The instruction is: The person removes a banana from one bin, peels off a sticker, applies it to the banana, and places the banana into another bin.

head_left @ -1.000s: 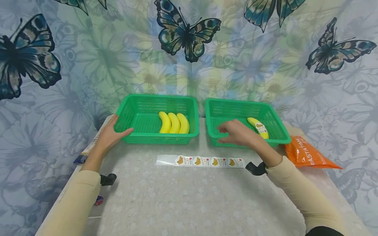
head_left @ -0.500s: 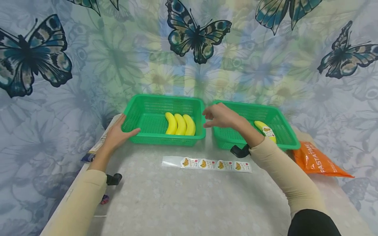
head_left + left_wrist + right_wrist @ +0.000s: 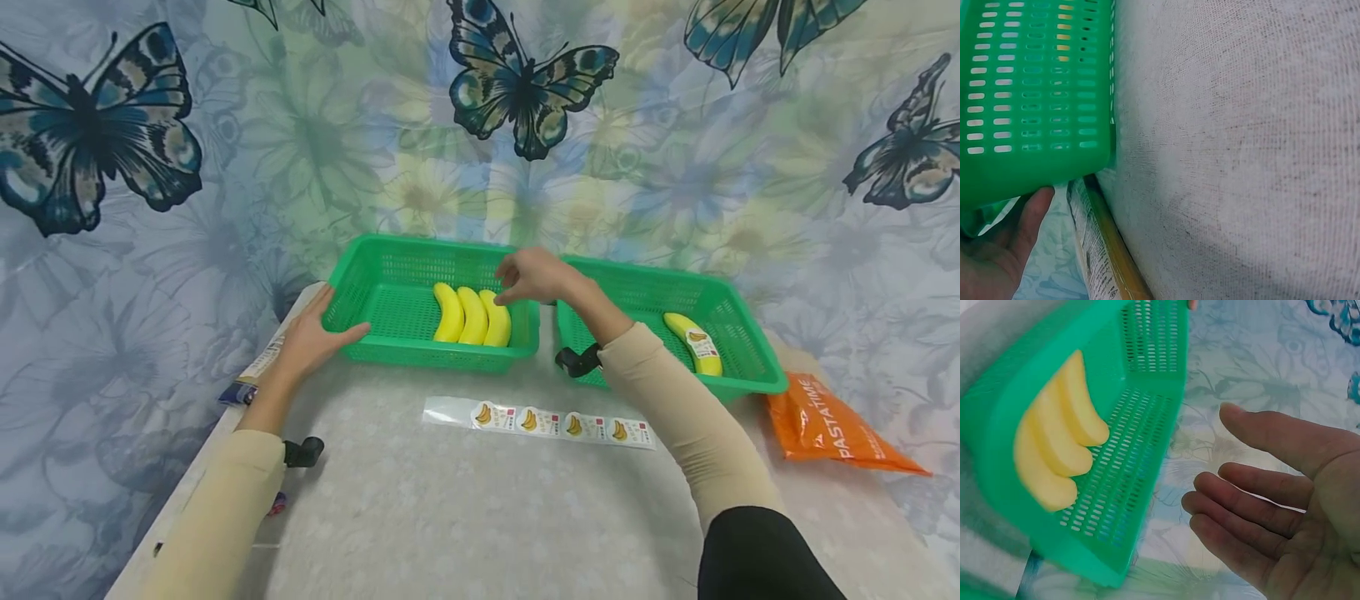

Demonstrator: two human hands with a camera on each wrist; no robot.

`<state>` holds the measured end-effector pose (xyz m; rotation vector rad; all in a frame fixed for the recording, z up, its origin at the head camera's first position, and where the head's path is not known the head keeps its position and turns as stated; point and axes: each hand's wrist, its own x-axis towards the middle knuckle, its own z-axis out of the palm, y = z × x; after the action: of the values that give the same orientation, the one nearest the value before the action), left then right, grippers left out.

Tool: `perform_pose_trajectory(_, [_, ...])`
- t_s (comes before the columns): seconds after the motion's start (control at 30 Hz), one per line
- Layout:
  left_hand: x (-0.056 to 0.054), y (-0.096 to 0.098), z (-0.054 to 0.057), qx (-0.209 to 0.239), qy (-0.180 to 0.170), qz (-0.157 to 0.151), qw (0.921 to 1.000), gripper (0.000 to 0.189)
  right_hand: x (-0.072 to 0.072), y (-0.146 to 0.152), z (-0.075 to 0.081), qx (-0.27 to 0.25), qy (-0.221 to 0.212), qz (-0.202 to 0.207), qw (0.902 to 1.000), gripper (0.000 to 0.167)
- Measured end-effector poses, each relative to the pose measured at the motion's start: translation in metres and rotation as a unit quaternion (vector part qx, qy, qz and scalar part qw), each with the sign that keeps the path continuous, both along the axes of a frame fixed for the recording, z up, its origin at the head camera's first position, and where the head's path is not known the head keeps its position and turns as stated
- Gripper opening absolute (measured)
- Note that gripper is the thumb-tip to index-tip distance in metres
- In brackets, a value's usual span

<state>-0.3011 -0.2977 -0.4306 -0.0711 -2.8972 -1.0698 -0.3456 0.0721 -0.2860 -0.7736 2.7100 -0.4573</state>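
1. Left hand (image 3: 307,340): at the left end of the left basket (image 3: 420,354), thumb spread wide from the fingers, which lie along the basket's outer side. It touches the basket near the front corner without a closed grip; presumably this steadies it.
2. Right hand (image 3: 542,275): above the right end of the same basket, near the rightmost banana. The right wrist view shows thumb and fingers apart, loosely bent, palm bare; nothing is held.
3. Three bananas (image 3: 472,317) lie side by side in the right half of the left basket, curves aligned. The nesting likely keeps them together and easy to pick singly.
4. A single banana (image 3: 711,362) lies aslant in the right half of the right basket (image 3: 675,292), with a white label (image 3: 701,343) facing up.
5. A sticker strip (image 3: 558,423) lies flat on the desk (image 3: 450,517) in front of both baskets, four banana-printed stickers upward, probably so placed for reach from either side.
6. Condition: the three are plain, even yellow and smooth, with no label on the faces that show and no dark spots noted. The uniform finish suggests imitation fruit; this cannot be confirmed. The single one matches in colour and curve.
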Motion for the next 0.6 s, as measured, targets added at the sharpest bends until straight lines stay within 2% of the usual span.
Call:
perform_pose_trajectory(0.23, [0.000,-0.002,0.001,-0.004,0.005,0.009,0.9999,0.107,-0.028,-0.020,-0.002,-0.010,-0.006,-0.013,0.9999,0.050])
perform_pose_trajectory(0.6, [-0.002,-0.002,0.000,0.002,0.009,0.007,0.9999,0.105,-0.066,-0.049,-0.014,-0.029,-0.027,-0.021,0.9990,0.048])
